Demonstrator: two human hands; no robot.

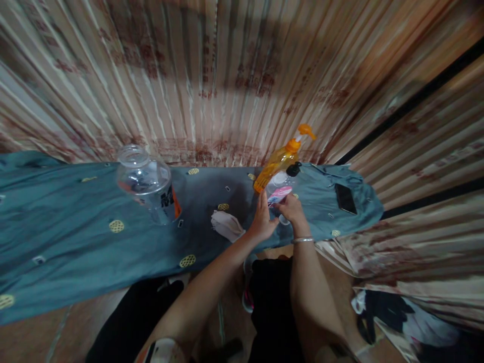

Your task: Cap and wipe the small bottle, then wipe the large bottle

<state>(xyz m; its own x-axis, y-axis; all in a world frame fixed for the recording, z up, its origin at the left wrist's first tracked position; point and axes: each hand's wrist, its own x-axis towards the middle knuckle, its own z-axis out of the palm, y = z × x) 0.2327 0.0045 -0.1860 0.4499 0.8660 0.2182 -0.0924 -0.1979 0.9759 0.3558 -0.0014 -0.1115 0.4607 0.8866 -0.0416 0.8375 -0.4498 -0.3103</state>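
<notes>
A small clear bottle with a pink-and-white label (280, 195) is between my two hands, near the front edge of the cloth-covered surface. My left hand (262, 220) lies along its left side, fingers pointing away from me and thumb apart. From the right, my right hand (293, 209), wearing a silver bangle, closes its bent fingers on the labelled part. A black cap (294, 169) shows beyond the label; whether it belongs to this bottle I cannot tell. Just behind stands an orange pump bottle (275, 166) of yellow-orange liquid. A crumpled whitish cloth (227, 226) lies left of my left hand.
A large clear plastic jar (145, 184), uncapped, stands on the left of the teal patterned cloth (94, 252). A black phone (345, 198) lies at the right end. Pleated curtains (227, 91) hang behind, with dark poles (412, 103) at the right.
</notes>
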